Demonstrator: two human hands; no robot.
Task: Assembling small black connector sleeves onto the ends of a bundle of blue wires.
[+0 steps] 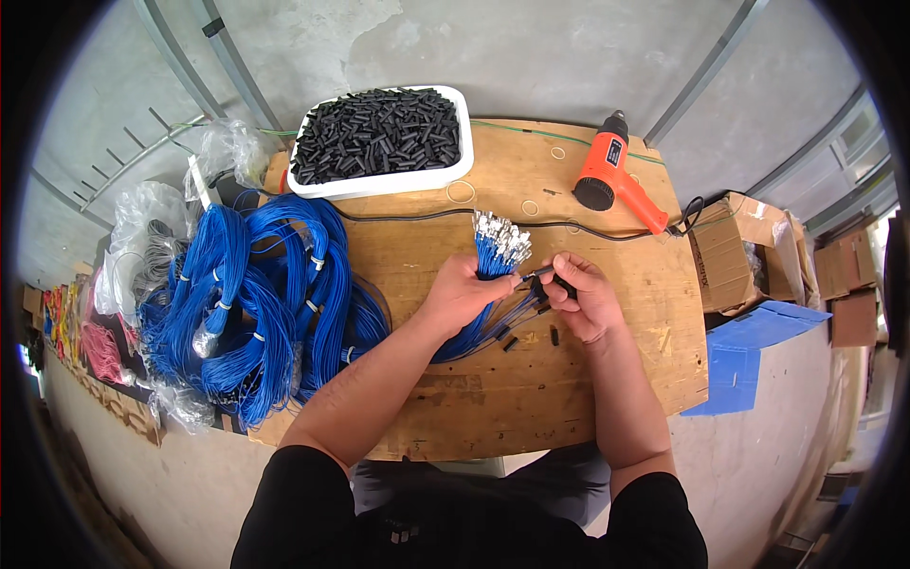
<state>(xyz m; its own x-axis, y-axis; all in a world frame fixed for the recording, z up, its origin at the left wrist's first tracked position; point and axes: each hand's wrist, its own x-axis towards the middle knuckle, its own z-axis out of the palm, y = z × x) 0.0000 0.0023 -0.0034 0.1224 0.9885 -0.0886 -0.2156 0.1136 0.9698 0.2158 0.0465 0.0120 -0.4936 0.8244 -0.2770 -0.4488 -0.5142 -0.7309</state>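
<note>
My left hand (pixel 457 289) is closed around a bundle of blue wires (pixel 493 263) near its upper end. White and silver terminals (pixel 501 237) fan out above that fist. Close on the right, my right hand (pixel 585 292) pinches a short black tube (pixel 540 273) at a wire end beside the bundle; more black pieces seem tucked in its fingers. Below the hands, thin wires run down left, and a few loose black tubes (pixel 510 344) lie on the wooden table (pixel 512 408).
A white tub (pixel 467 142) heaped with short black tubes stands at the back. Coiled blue wire bundles (pixel 275 303) cover the table's left side. An orange heat gun (pixel 616 175) lies back right, its black cable (pixel 408 217) crossing the table. Cardboard boxes (pixel 749 251) stand beyond the right edge.
</note>
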